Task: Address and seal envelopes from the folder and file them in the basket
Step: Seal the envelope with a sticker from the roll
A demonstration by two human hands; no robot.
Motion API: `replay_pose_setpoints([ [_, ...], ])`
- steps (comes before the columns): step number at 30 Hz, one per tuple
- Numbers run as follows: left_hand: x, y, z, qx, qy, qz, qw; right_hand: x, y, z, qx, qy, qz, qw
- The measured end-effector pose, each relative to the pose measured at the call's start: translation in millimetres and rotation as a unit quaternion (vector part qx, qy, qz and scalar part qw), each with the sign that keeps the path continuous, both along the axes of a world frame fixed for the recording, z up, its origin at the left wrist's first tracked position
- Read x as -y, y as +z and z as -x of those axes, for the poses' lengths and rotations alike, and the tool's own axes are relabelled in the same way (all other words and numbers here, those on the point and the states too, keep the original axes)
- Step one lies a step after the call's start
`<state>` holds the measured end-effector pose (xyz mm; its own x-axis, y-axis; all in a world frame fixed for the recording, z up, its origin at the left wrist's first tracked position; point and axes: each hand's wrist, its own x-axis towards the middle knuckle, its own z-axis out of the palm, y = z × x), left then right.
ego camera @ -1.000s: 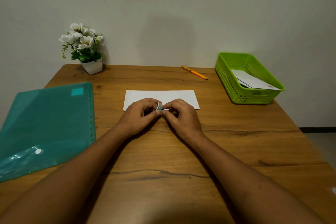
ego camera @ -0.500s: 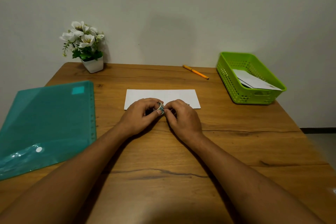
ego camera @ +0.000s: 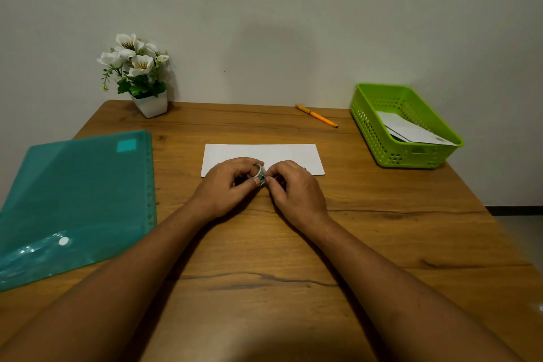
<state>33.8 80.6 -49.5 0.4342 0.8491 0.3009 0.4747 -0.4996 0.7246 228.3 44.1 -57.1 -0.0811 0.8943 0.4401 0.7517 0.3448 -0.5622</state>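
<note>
A white envelope (ego camera: pixel 261 153) lies flat in the middle of the wooden table (ego camera: pixel 293 244). Just in front of it my left hand (ego camera: pixel 226 185) grips a small roll of patterned tape (ego camera: pixel 260 174) between thumb and fingers. My right hand (ego camera: pixel 293 185) meets it from the right, its fingertips pinching at the roll's edge. Both hands hide the envelope's near edge. A teal plastic folder (ego camera: pixel 76 200) lies at the left. The green basket (ego camera: pixel 364 114) at the right holds white envelopes (ego camera: pixel 411 132).
An orange pen (ego camera: pixel 316 116) lies at the back of the table, left of the basket. A white pot of white flowers (ego camera: pixel 138 76) stands at the back left against the wall. The table's right edge drops to the floor.
Both hands stay together at the tape roll with only slight finger shifts. The view has tilted a little, nothing else has moved.
</note>
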Motion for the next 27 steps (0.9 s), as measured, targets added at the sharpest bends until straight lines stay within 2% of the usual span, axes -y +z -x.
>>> replay_pose_setpoints([
  [4, 1.5, 1.7, -1.2, 0.012, 0.002, -0.002, 1.0, -0.6, 1.4, -0.2, -0.027, -0.008, 0.007, 1.0],
  [11, 6.0, 9.6, -2.5, 0.001, 0.011, 0.004, 1.0, -7.2, 1.4, -5.4, -0.156, -0.052, 0.029, 0.986],
  [19, 4.4, 7.5, 0.0, -0.007, 0.018, 0.024, 1.0, -13.3, 3.1, -14.6, -0.303, -0.076, 0.074, 0.947],
  [23, 6.9, 8.5, -1.1, 0.004, 0.025, 0.018, 1.0, -25.3, 4.1, -25.5, -0.242, -0.146, 0.016, 0.959],
  [27, 8.1, 8.8, -2.6, 0.002, 0.035, 0.006, 0.999, -41.6, 5.1, -47.1, -0.166, -0.153, 0.004, 0.974],
])
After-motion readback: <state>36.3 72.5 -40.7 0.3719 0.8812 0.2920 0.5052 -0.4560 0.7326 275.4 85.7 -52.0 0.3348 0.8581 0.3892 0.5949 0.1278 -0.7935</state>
